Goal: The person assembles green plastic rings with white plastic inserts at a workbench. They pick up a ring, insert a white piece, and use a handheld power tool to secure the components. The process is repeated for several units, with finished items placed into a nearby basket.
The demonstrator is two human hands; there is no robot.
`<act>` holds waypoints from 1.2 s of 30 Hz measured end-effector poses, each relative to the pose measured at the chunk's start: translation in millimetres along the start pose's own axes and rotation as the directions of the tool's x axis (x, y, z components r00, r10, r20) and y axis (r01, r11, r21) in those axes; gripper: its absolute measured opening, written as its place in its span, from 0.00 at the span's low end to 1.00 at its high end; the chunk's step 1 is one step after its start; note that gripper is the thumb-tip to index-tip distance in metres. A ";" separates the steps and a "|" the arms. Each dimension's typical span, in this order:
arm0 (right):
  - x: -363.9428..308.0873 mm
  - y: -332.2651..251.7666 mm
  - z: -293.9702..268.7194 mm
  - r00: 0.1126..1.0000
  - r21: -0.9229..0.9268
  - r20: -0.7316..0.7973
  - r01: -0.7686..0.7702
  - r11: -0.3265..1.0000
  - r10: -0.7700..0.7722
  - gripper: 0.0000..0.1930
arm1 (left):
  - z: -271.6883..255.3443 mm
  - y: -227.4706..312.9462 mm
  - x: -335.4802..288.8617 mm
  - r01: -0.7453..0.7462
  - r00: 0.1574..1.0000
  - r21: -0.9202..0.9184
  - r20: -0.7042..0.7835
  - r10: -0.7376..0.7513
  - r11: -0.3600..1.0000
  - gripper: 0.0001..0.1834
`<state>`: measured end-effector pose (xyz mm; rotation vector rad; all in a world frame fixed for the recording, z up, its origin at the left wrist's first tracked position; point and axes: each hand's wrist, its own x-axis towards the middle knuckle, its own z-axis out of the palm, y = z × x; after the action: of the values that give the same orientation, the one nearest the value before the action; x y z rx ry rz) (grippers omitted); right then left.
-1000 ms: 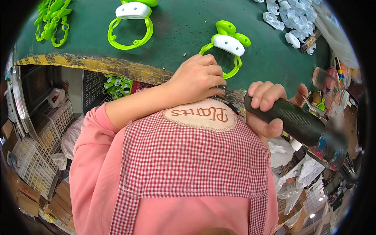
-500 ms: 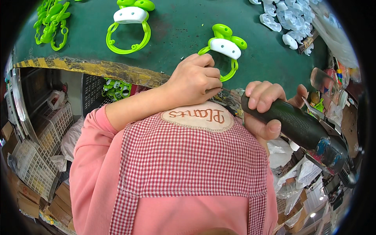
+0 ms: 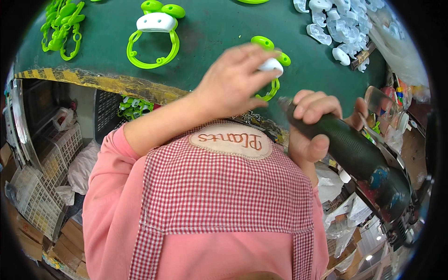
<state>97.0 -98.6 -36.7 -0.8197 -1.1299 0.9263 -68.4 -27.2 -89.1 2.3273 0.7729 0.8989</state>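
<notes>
My left hand (image 3: 233,84) reaches over the near edge of the workbench, its fingers apart and slightly smeared by motion. It partly covers a bright green plastic ring (image 3: 276,86) with two round knobs and a white curved piece (image 3: 272,68) on it. Nothing shows in the fingers; whether they touch the ring I cannot tell. At the right, my right hand (image 3: 317,114) is wrapped round a black power screwdriver (image 3: 354,149). The tool slants, its blurred tip pointing up and left, just apart from the left hand and the ring.
A similar green ring with a white piece (image 3: 157,22) lies farther left on the green bench (image 3: 200,28). Bunched green parts (image 3: 60,28) are at far left, pale blue-white parts (image 3: 343,28) at far right. More green parts (image 3: 134,107) sit below the yellow-black bench edge (image 3: 93,80).
My left hand has opened from a closed pinch by the screwdriver's tip and moved over the near green ring. The screwdriver stays in my right hand, shifted only slightly.
</notes>
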 end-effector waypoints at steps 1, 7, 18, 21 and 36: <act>9.7 5.9 4.5 0.996 -0.011 -0.028 0.083 0.996 -0.084 0.42 | -1.4 -9.4 5.9 0.009 0.999 0.042 -0.047 -0.007 0.999 0.29; 33.4 18.2 5.1 0.999 -0.148 -0.018 0.031 0.989 -0.034 0.32 | 17.3 -35.7 10.0 0.040 0.999 -0.052 -0.028 -0.041 0.998 0.16; 34.7 56.2 -6.1 0.993 -0.024 0.064 0.102 0.994 -0.101 0.40 | 19.6 -42.3 10.4 0.052 0.998 -0.160 -0.020 -0.055 0.986 0.15; 37.1 42.9 -0.3 0.995 -0.009 -0.087 0.051 0.999 -0.052 0.48 | 20.0 -43.0 10.3 0.019 0.998 -0.091 -0.052 -0.024 0.996 0.13; -9.0 3.8 9.9 0.990 0.048 0.010 -0.143 0.989 0.143 0.46 | 11.7 -6.8 -40.3 -0.013 0.994 -0.230 0.105 0.039 0.973 0.11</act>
<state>85.2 -104.6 -41.2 -0.8672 -1.0610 1.0722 -87.0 -52.2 -117.9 2.1666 0.5629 0.8186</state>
